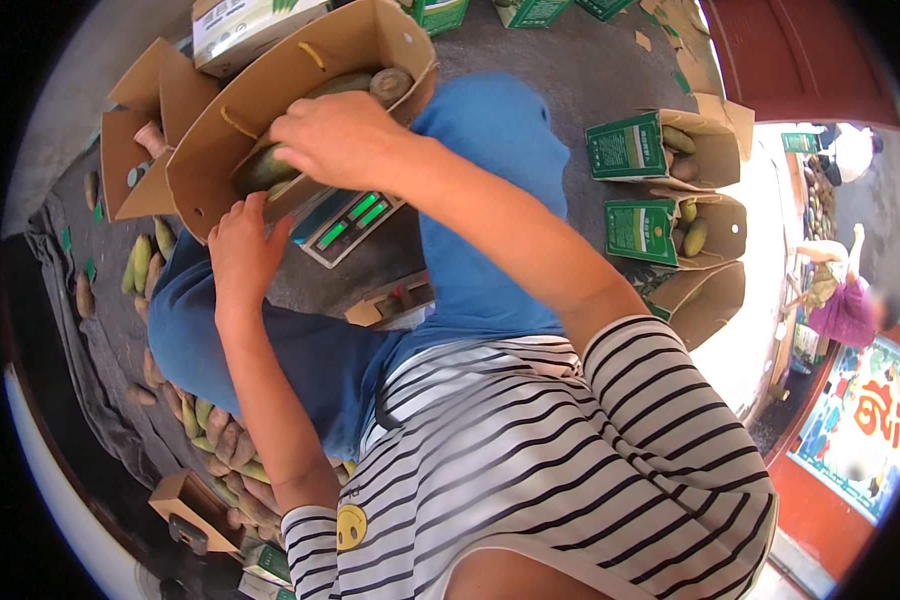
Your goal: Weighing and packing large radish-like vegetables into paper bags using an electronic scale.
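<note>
A tall open cardboard box (195, 165) with yellow rope handles tilts on a digital scale (332, 237) with lit green displays, between my knees. Inside lie long green-brown vegetables that look like radishes; one rounded end (391, 84) shows at the right and a greener vegetable (262, 172) at the left. Over the box's near side reaches my right hand (335, 138), palm down, its fingertips just above the greener vegetable. I see nothing between those fingers, though their undersides are hidden. My left hand (242, 248) touches the box's near lower edge, fingers stretched and thumb apart.
Another open carton (130, 165) stands left of the box. Loose vegetables (232, 440) pile beside my left leg. To the right, green-printed boxes (640, 228) hold more vegetables. A small cardboard tray (380, 308) sits below the scale. Another person (842, 305) is at the far right.
</note>
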The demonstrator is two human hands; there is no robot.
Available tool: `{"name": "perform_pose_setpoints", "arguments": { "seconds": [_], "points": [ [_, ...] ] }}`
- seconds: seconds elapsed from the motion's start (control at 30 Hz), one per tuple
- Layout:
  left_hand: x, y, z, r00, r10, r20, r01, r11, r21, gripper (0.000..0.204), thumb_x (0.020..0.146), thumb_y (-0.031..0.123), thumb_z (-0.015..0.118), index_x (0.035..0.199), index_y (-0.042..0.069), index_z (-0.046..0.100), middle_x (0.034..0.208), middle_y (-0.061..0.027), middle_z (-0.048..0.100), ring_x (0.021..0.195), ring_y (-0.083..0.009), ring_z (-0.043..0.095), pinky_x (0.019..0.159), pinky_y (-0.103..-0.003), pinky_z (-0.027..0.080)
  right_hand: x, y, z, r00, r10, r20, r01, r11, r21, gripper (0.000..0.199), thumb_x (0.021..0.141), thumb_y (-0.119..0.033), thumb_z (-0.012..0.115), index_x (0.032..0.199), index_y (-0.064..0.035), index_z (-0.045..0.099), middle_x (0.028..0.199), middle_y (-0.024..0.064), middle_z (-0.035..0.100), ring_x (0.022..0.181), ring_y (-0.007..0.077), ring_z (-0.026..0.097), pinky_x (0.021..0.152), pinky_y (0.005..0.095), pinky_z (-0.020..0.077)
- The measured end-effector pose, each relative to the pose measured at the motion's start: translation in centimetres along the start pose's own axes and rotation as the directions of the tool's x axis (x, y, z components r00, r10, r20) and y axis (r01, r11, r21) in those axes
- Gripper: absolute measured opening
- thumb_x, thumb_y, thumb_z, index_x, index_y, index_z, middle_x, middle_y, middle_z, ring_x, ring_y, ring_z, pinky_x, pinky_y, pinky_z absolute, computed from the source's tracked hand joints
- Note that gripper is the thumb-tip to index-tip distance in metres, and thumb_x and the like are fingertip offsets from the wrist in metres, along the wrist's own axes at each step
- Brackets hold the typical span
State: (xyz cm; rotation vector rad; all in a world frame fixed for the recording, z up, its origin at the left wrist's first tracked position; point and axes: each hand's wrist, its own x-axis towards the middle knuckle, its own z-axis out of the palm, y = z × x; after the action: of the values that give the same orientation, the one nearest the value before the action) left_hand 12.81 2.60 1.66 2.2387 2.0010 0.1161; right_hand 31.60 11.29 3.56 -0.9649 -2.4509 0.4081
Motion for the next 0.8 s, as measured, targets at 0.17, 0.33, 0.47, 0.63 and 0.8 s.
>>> {"name": "perform_pose_setpoints", "arguments": {
  "seconds": [0.17,0.33,0.47,0.63,0.8],
  "points": [
    [0.3,0.2,-0.1,0.999,-0.019,0.044,0.02,1.0,-0.024,0.036,0.082,0.025,0.066,0.111,0.005,0.057,0.098,-0.0144,0.063,0.097,-0.0326,0.059,0.081,-0.045,0.044,1.0,-1.9,0.2,0.995,-0.007,0.103,0.004,1.0,0.029,0.018,0.086,-0.023,0.056,0.092,-0.0076,0.062,0.089,0.0094,0.067,0.082,0.0271,0.065,0.064,0.0408,0.0505],
    [0.5,-0.5,0.5,1.0,0.007,0.029,-0.006,0.999,-0.036,0.034,0.081,0.025,0.065,0.106,0.003,0.058,0.095,-0.0158,0.063,0.093,-0.0342,0.06,0.079,-0.047,0.044,1.3,-3.3,1.1,0.99,-0.088,-0.112,0.101,0.988,0.113,0.016,0.081,-0.02,0.059,0.092,-0.0085,0.061,0.087,0.0095,0.063,0.082,0.0292,0.064,0.065,0.0411,0.0509],
    [0.5,-0.7,0.8,1.0,0.008,0.021,-0.007,0.998,-0.06,0.03,0.079,0.025,0.066,0.096,0.001,0.061,0.09,-0.0175,0.064,0.087,-0.0359,0.06,0.075,-0.047,0.046,1.4,-3.3,2.2,0.989,-0.136,-0.063,0.142,0.982,0.122,0.016,0.081,-0.021,0.06,0.09,-0.0079,0.062,0.087,0.0121,0.062,0.081,0.0321,0.064,0.066,0.042,0.051],
    [0.6,-0.2,0.8,0.999,0.023,0.027,-0.023,0.999,-0.023,0.025,0.079,0.023,0.066,0.09,0.001,0.063,0.087,-0.0181,0.064,0.085,-0.0363,0.061,0.073,-0.048,0.046,1.3,-3.0,3.2,0.986,-0.152,0.066,0.144,0.984,0.107,0.016,0.081,-0.021,0.058,0.087,-0.0074,0.064,0.088,0.0131,0.062,0.082,0.0326,0.064,0.068,0.043,0.0513],
    [0.9,-0.8,1.4,1.0,-0.02,0.011,0.021,0.993,-0.113,0.025,0.077,0.022,0.065,0.091,0.001,0.065,0.088,-0.0203,0.065,0.085,-0.0393,0.061,0.071,-0.05,0.047,1.6,-3.4,3.3,0.977,-0.153,0.146,0.143,0.987,0.074,0.016,0.08,-0.019,0.056,0.086,-0.007,0.065,0.089,0.013,0.064,0.084,0.0324,0.065,0.07,0.0434,0.0517]
  ]
}}
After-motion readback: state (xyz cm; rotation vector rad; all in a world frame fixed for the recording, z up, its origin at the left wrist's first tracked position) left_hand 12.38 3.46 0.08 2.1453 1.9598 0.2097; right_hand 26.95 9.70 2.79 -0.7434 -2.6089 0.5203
